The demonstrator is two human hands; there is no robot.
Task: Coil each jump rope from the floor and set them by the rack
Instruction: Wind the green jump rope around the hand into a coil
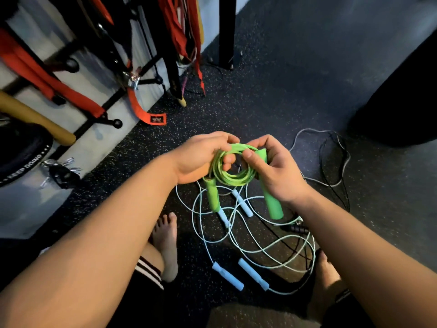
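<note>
A green jump rope [233, 178] is wound into a small coil between my hands, above the floor. My left hand [201, 157] grips the coil's left side, fingers through the loop. My right hand [272, 166] pinches the coil's top right with thumb and fingers. Its two green handles [212, 197] [273, 204] hang down from the coil. Below, pale blue ropes [257, 247] lie tangled on the dark floor, with light blue handles [227, 275] [253, 273]. A grey and a black rope [331, 166] lie loose to the right.
The rack [142, 74] with red straps and bands stands at the left against the wall. A black post [227, 31] rises behind. A dark round object [402, 102] sits at the right. My bare feet [166, 242] rest on the speckled floor [283, 91].
</note>
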